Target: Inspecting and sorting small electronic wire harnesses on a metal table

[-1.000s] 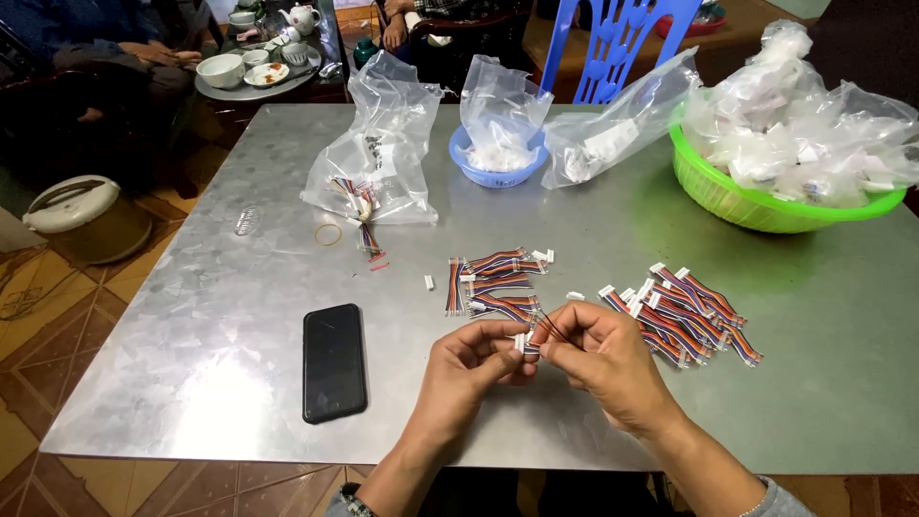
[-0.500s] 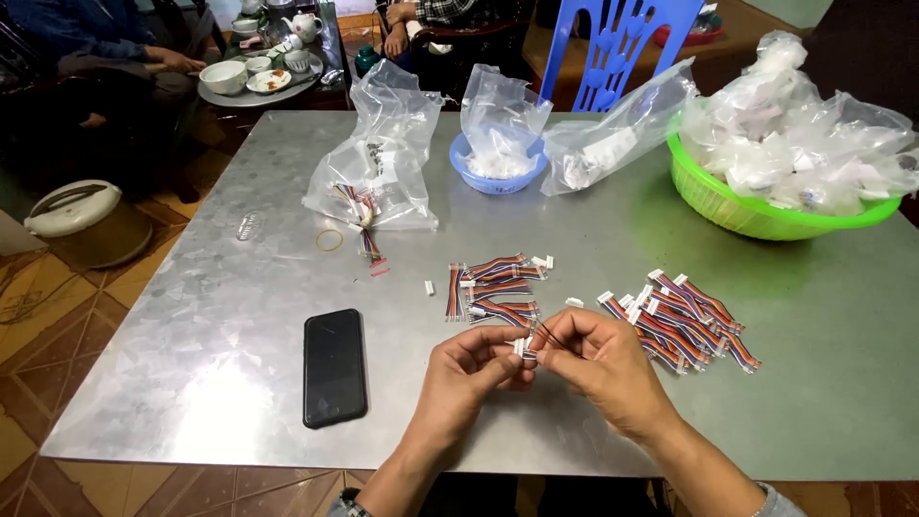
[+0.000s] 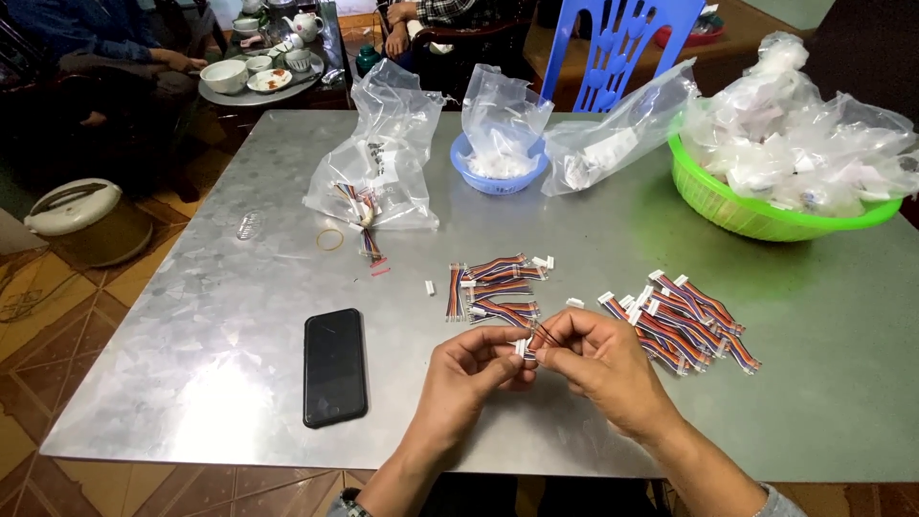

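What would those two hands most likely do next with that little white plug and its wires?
Probably press the wires home into the white connector: the left hand and right hand pinch it between fingertips above the metal table, beside the finished cable pile.

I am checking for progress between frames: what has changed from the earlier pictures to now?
Almost nothing visibly changed. The left hand and right hand still pinch the same small wire connector between their fingertips, at the same spot above the metal table. The phone, both wire piles, the bags and the green basket stayed in place.
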